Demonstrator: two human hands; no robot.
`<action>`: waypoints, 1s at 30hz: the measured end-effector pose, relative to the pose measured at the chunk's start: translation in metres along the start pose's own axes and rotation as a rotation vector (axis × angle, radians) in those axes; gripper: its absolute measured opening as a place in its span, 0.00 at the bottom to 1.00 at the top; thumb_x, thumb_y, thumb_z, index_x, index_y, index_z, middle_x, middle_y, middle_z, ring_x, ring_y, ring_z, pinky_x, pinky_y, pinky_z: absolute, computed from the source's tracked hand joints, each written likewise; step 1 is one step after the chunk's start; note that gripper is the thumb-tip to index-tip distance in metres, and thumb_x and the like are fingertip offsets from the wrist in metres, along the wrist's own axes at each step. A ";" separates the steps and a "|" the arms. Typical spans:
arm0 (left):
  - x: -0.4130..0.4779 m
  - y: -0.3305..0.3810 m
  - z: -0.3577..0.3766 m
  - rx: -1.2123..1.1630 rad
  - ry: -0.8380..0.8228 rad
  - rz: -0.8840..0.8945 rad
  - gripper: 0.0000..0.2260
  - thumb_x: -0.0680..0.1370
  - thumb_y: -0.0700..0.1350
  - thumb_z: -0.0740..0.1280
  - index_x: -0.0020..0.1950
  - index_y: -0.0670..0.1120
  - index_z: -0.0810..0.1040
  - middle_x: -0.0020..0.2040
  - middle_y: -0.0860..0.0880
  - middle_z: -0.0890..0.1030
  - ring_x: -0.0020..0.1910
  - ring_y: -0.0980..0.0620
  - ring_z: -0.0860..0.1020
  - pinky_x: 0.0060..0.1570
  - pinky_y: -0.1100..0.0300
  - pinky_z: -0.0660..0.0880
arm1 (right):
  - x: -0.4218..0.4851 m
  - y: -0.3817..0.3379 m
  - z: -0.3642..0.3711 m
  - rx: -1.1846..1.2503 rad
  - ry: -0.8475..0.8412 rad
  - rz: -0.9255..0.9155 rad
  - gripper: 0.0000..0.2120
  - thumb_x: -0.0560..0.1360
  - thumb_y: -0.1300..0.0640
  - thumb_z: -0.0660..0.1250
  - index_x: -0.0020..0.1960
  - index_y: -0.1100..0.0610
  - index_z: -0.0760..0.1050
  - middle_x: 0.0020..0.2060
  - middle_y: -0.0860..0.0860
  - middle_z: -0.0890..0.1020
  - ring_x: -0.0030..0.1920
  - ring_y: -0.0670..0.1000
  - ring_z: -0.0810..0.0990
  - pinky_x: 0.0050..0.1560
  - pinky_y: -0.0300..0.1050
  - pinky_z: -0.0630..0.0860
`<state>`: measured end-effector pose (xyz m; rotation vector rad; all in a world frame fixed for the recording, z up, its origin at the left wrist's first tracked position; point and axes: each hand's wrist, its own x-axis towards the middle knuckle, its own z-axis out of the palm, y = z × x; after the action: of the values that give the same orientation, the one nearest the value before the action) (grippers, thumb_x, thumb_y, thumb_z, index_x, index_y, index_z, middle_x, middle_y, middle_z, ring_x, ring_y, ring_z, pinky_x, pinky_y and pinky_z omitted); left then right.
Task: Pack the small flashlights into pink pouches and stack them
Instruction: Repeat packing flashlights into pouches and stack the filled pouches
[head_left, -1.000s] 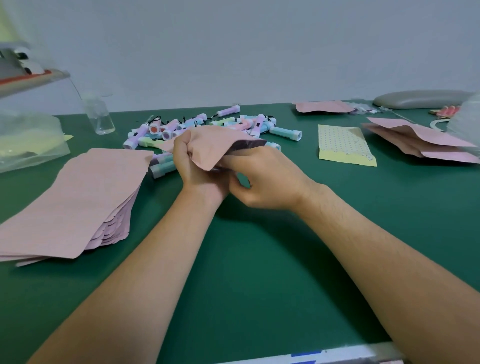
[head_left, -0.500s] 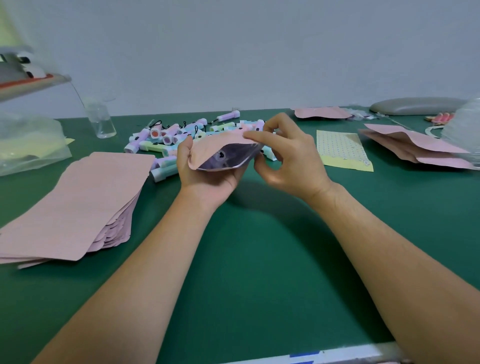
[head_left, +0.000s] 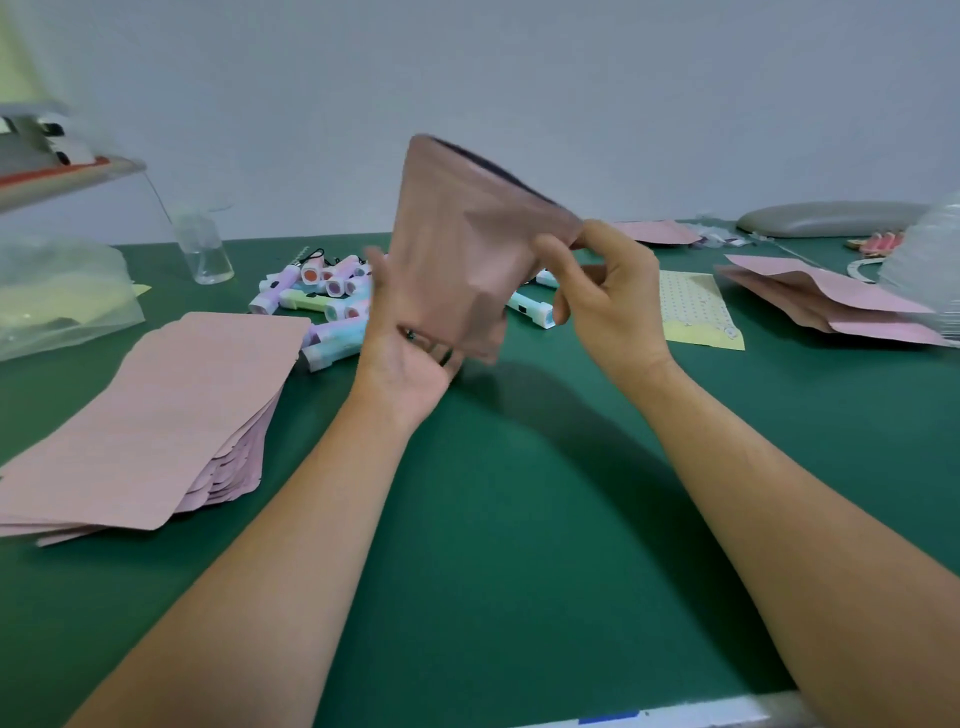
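1. One view only, worn on the head, at the near edge of the green bench (head_left: 519, 519).
2. It looks forward and down, towards the bench's far edge and the grey wall (head_left: 519, 78).
3. Close in: both forearms enter from the frame bottom, and the pink pouch (head_left: 457, 249) sits mid-frame.
4. Wide angle: the bench runs past both frame sides.

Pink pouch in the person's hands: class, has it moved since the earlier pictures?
Yes. The pink pouch has tipped upright and risen, its open mouth now above the flashlight pile.

Both forearms extended, left hand (head_left: 410, 364) palm-up under pink pouch (head_left: 457, 244), right hand (head_left: 610, 301) pinching its rim
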<state>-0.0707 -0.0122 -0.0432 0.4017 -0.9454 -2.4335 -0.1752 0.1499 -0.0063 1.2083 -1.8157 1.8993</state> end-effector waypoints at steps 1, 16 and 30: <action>0.002 0.000 0.000 0.072 0.010 0.027 0.39 0.62 0.58 0.83 0.69 0.47 0.77 0.66 0.46 0.83 0.67 0.46 0.81 0.72 0.47 0.74 | 0.002 0.000 -0.001 0.034 0.021 0.034 0.09 0.81 0.53 0.71 0.43 0.54 0.79 0.41 0.53 0.81 0.23 0.55 0.75 0.28 0.42 0.68; 0.006 -0.013 -0.001 0.251 -0.177 -0.005 0.32 0.72 0.38 0.81 0.73 0.42 0.72 0.64 0.45 0.85 0.62 0.46 0.84 0.57 0.52 0.83 | 0.012 0.004 -0.014 0.249 0.247 0.184 0.21 0.83 0.52 0.68 0.37 0.64 0.74 0.28 0.57 0.66 0.27 0.60 0.62 0.27 0.42 0.64; 0.003 0.008 -0.005 0.233 -0.056 -0.021 0.29 0.73 0.57 0.75 0.70 0.45 0.79 0.64 0.47 0.85 0.56 0.46 0.85 0.54 0.52 0.82 | 0.016 0.028 -0.027 0.247 0.151 0.532 0.11 0.77 0.56 0.69 0.37 0.55 0.74 0.30 0.51 0.73 0.31 0.52 0.70 0.32 0.41 0.67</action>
<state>-0.0683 -0.0219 -0.0414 0.4274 -1.2607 -2.3715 -0.2145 0.1635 -0.0121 0.6483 -2.0032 2.4808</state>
